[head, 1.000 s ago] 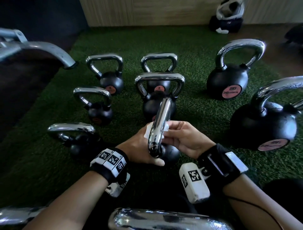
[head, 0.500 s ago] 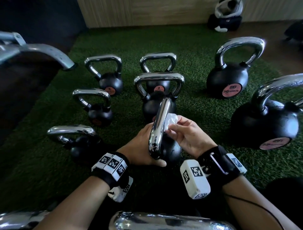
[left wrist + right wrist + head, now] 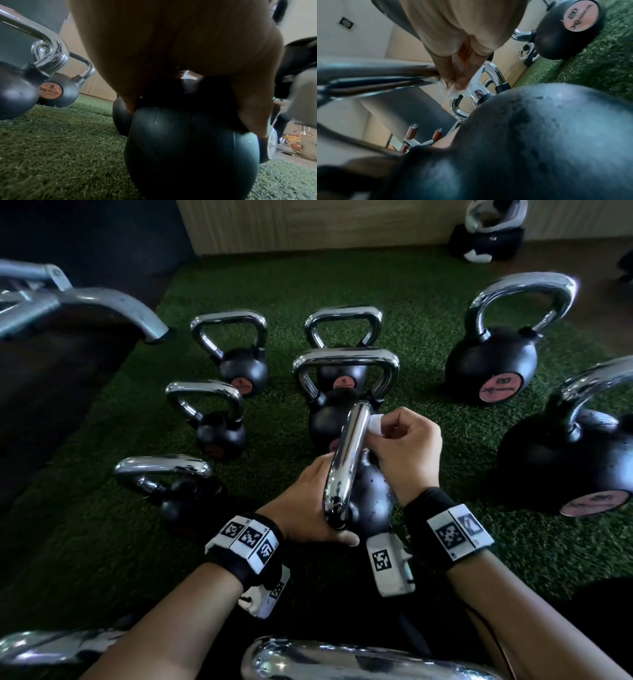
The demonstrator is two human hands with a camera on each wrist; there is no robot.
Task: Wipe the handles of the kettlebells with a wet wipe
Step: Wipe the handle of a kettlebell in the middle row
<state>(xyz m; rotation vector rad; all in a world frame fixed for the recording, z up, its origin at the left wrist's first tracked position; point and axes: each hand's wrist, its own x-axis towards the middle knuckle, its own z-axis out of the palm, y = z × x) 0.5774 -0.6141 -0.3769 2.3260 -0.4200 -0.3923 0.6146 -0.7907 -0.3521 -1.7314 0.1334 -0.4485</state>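
Note:
A black kettlebell with a chrome handle stands on the green turf just in front of me. My left hand grips the top of its ball beside the near handle post, thumb across the front; the left wrist view shows the fingers curled over the ball. My right hand pinches a white wet wipe against the far end of the handle. In the right wrist view the fingertips squeeze the wipe at the handle's bend.
Several other chrome-handled kettlebells stand around on the turf: smaller ones to the left and behind, two big ones on the right. A metal frame leg reaches in at upper left. Another handle lies close below.
My right hand has slid the wipe along the handle from its middle up to the far end. The left hand has kept its grip on the kettlebell.

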